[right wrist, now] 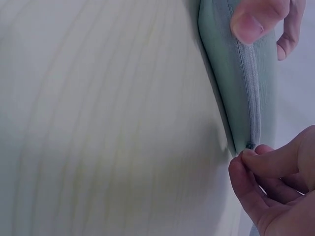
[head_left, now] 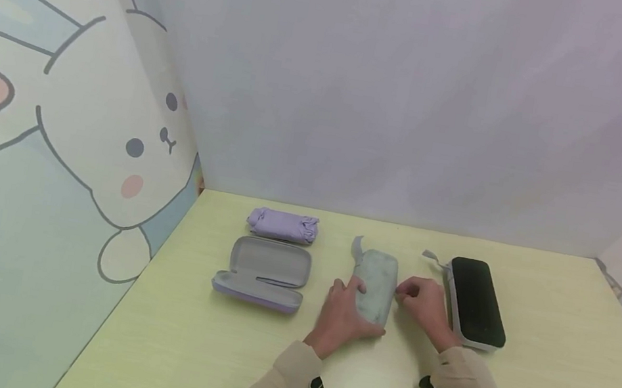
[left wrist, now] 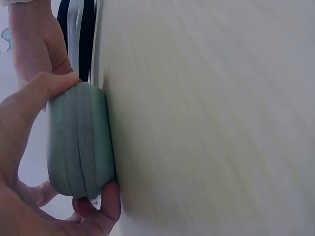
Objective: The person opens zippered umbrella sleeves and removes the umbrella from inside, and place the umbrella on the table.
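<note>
A pale green zippered case (head_left: 377,286) lies on the table in the head view, with a fabric strap (head_left: 358,247) at its far end. My left hand (head_left: 343,314) holds it from the left and near side. In the left wrist view the thumb and fingers span the end of the case (left wrist: 81,140). My right hand (head_left: 425,303) is at the case's right side. Seen from the right wrist, the thumb and forefinger of that hand (right wrist: 275,179) pinch the zipper pull on the grey zipper (right wrist: 251,93). The zipper looks closed along the part in view.
An open glasses case (head_left: 271,265) with a grey lining stands to the left. Behind it lies a crinkled purple bundle (head_left: 282,226). Close to my right forearm is a black-topped case (head_left: 477,303) with a light side and a strap. A wall (head_left: 407,101) rises behind the table.
</note>
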`<state>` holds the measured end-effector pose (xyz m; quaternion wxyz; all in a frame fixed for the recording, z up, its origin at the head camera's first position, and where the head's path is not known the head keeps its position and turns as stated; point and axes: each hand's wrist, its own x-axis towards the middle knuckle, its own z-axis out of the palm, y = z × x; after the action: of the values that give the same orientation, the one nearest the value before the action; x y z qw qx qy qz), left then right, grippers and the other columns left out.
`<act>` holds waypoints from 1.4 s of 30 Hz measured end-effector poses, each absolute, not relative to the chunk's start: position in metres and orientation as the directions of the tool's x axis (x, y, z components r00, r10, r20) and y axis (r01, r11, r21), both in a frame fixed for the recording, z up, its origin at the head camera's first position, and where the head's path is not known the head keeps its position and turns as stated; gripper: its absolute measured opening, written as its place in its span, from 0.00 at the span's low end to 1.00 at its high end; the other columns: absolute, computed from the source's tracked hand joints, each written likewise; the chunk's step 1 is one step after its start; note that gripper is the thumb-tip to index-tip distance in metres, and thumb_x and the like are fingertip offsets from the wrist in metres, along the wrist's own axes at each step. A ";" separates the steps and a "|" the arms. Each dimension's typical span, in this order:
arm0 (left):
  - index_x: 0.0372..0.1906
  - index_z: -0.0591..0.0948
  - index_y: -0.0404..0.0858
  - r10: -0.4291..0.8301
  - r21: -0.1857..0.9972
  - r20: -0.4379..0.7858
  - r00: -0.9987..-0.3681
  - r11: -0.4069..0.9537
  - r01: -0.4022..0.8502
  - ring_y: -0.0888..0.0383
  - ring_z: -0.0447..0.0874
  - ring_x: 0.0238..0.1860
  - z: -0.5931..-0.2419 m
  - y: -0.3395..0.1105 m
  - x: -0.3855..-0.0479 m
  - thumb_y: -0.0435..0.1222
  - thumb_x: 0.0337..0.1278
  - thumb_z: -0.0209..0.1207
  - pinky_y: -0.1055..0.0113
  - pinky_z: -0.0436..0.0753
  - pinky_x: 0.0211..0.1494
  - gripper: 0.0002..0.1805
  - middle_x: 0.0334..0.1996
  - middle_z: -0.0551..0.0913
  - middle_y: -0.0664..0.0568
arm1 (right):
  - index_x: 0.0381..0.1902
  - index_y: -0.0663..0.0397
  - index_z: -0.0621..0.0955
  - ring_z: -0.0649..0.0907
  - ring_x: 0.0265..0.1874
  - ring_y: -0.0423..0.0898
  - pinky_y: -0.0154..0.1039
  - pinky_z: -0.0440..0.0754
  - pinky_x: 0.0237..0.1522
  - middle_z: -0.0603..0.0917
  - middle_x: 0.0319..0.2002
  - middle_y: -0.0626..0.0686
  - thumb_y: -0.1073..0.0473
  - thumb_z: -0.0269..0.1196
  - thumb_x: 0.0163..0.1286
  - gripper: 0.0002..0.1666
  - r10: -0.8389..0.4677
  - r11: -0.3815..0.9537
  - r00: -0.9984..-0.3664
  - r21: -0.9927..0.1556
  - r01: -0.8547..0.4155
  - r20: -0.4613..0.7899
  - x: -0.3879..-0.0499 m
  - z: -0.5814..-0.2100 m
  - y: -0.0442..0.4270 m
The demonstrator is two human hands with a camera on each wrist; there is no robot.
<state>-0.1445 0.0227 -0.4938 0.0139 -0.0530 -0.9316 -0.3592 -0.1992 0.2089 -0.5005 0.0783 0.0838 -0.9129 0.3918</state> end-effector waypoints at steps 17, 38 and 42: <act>0.46 0.69 0.46 0.076 0.705 0.046 -0.996 0.704 0.087 0.58 0.66 0.34 -0.494 0.026 -0.143 0.52 0.20 0.78 0.68 0.72 0.34 0.41 0.35 0.65 0.53 | 0.22 0.61 0.84 0.78 0.23 0.45 0.37 0.75 0.27 0.83 0.21 0.51 0.77 0.61 0.47 0.09 -0.080 0.669 -0.971 -0.710 -0.219 0.224 -0.195 -0.502 0.209; 0.46 0.68 0.46 0.078 0.680 0.051 -0.996 0.727 0.092 0.59 0.65 0.32 -0.495 0.029 -0.145 0.54 0.21 0.77 0.70 0.70 0.32 0.41 0.33 0.64 0.53 | 0.23 0.60 0.84 0.77 0.23 0.44 0.38 0.74 0.27 0.83 0.23 0.51 0.76 0.62 0.48 0.09 -0.093 0.668 -0.986 -0.726 -0.167 0.142 -0.189 -0.500 0.211; 0.46 0.68 0.46 0.079 0.677 0.054 -0.995 0.730 0.095 0.59 0.65 0.32 -0.496 0.030 -0.145 0.54 0.21 0.77 0.70 0.70 0.32 0.41 0.33 0.64 0.53 | 0.22 0.59 0.84 0.77 0.23 0.43 0.37 0.74 0.27 0.83 0.22 0.50 0.76 0.62 0.47 0.10 -0.093 0.669 -0.984 -0.722 -0.175 0.151 -0.187 -0.499 0.211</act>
<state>-0.1453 0.0297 -0.4958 0.0105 -0.0468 -0.9299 -0.3647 -0.1873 0.2106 -0.4992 0.0508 0.0735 -0.9121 0.4001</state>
